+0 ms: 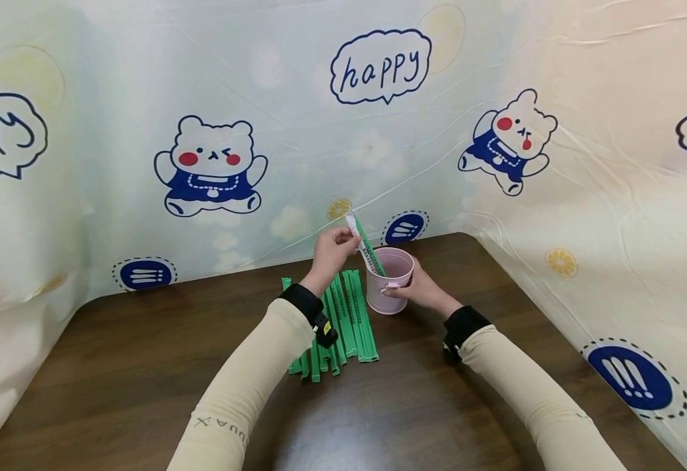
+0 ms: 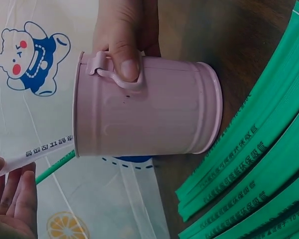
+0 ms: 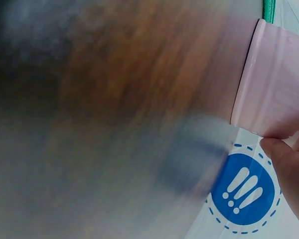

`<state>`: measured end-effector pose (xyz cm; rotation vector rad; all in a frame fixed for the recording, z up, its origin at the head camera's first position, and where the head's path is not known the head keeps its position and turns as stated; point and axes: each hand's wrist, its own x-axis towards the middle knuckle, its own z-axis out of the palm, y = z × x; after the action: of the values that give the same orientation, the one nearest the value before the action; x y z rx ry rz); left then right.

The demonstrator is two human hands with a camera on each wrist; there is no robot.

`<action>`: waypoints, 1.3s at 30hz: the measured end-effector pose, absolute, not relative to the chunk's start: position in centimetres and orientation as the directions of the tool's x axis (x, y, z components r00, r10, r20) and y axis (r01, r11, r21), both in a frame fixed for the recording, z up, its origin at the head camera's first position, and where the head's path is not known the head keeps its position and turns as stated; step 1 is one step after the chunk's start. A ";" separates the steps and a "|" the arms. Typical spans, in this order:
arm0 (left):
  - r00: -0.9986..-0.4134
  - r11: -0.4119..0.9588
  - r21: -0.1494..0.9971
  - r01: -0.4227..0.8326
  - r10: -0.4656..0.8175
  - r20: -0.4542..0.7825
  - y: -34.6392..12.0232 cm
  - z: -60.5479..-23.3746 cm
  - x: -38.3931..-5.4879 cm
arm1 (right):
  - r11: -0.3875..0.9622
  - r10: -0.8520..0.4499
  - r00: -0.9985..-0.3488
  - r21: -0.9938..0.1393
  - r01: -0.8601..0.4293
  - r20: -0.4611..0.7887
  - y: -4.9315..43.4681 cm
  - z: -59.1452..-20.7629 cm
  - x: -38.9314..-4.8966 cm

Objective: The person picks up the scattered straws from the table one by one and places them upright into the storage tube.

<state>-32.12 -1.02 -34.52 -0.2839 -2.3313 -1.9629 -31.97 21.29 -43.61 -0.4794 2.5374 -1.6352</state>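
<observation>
A small pink bucket (image 1: 388, 297) stands upright on the table, held by my right hand (image 1: 423, 288) at its right side. In the left wrist view the right thumb lies over the looped handle (image 2: 124, 82). My left hand (image 1: 330, 256) is above the bucket's left rim and pinches the upper end of a white-wrapped straw (image 2: 45, 149). That straw's lower end is inside the bucket. Beside it a green-wrapped straw (image 2: 55, 167) also leans out over the rim. Several green-wrapped straws (image 1: 364, 327) lie side by side on the table, partly hidden under the left forearm.
The brown wooden table (image 1: 414, 405) reaches back to a pale printed cloth (image 1: 308, 150) with cartoon bears, which hangs behind it and along both sides. Dark wrist straps (image 1: 467, 325) sit over cream sleeves.
</observation>
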 end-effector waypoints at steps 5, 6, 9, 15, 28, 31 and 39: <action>-0.982 0.187 0.966 0.177 0.090 0.163 -0.7 -35.1 -32.4 | 0.382 -0.308 -0.946 -0.896 -0.225 0.106 21.3 -43.6 -31.8; -0.983 0.195 0.965 0.175 0.090 0.160 -0.7 -35.2 -32.5 | 0.379 -0.313 -0.943 -0.896 -0.232 0.111 21.3 -43.5 -31.8; -0.984 0.207 0.964 0.165 0.095 0.148 -0.6 -35.4 -32.6 | 0.361 -0.330 -0.934 -0.897 -0.257 0.135 21.3 -43.5 -31.8; -0.984 0.229 0.961 0.157 0.124 0.131 -0.7 -36.1 -32.6 | 0.346 -0.338 -0.929 -0.898 -0.270 0.149 21.4 -43.6 -31.9; -0.987 0.235 0.961 0.143 0.110 0.119 -0.8 -36.6 -33.1 | 0.308 -0.367 -0.903 -0.886 -0.346 0.225 21.6 -43.9 -32.2; -0.987 0.241 0.960 0.140 0.115 0.115 -0.6 -36.8 -33.3 | 0.304 -0.374 -0.892 -0.875 -0.376 0.253 21.6 -44.0 -32.3; -0.980 0.493 0.847 0.198 0.122 0.158 -0.9 -37.0 -33.3 | 0.365 -0.314 -0.940 -0.898 -0.246 0.130 21.4 -43.7 -31.9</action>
<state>-33.31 -0.92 -36.95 -0.2837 -2.6471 -1.5175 -31.94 21.42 -43.68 -0.5231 2.5428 -1.6545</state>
